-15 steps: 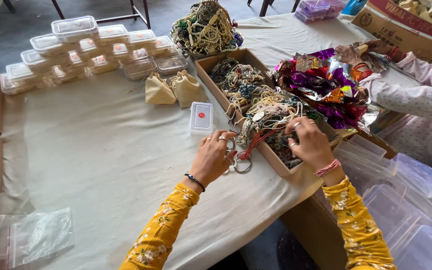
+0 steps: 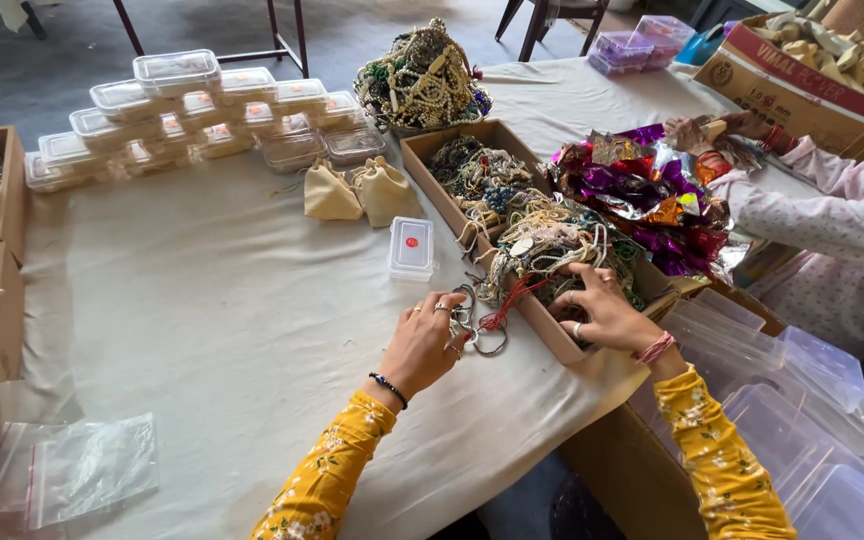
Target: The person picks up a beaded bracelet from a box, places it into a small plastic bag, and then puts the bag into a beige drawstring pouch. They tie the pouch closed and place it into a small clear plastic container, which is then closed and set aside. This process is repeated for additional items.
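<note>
Left hand (image 2: pixel 422 340), frame centre, pinching metal rings (image 2: pixel 479 335); right hand (image 2: pixel 607 310) fingering tangled necklaces (image 2: pixel 542 245) in cardboard tray (image 2: pixel 552 335).

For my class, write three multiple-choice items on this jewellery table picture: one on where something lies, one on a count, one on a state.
1. Where does the small lidded plastic box with the red dot lie?
A. On the cloth left of the long cardboard tray
B. Inside the tray
C. On the stacked boxes

2. How many beige pouches lie near the tray?
A. One
B. Two
C. Four

3. What is the right hand doing?
A. Resting flat on the cloth
B. Holding a pouch
C. Reaching into the tray's tangled beads

Answers: 1 A, it lies on bare cloth beside the tray wall. 2 B, two lie side by side. 3 C, its fingers are among the necklaces, while the left hand touches metal rings.
</note>
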